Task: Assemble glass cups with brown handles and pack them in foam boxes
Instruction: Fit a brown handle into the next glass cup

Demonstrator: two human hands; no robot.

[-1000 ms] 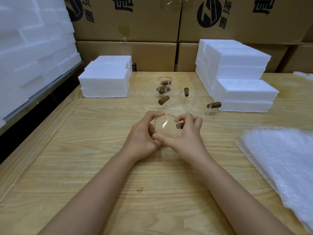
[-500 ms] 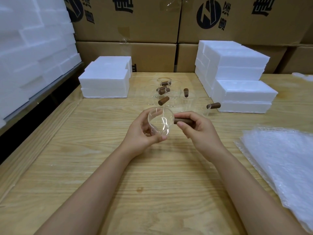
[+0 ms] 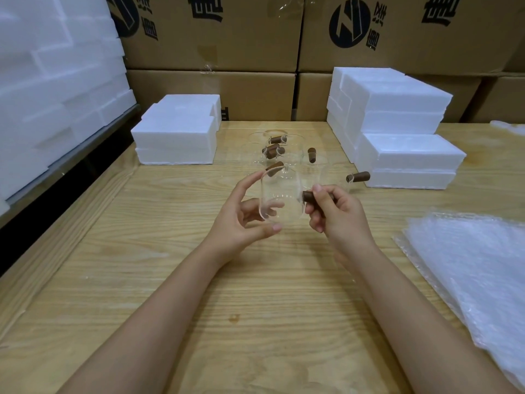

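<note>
The left hand is gripping the glass cup between thumb and fingers, holding it above the table. The right hand is pinching the brown handle at the cup's right side. Behind them, other cups are standing between foam boxes

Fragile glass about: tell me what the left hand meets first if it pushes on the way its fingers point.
The glass cup that the left hand itself holds; past it, depth unclear, the loose cups on the table.
</note>
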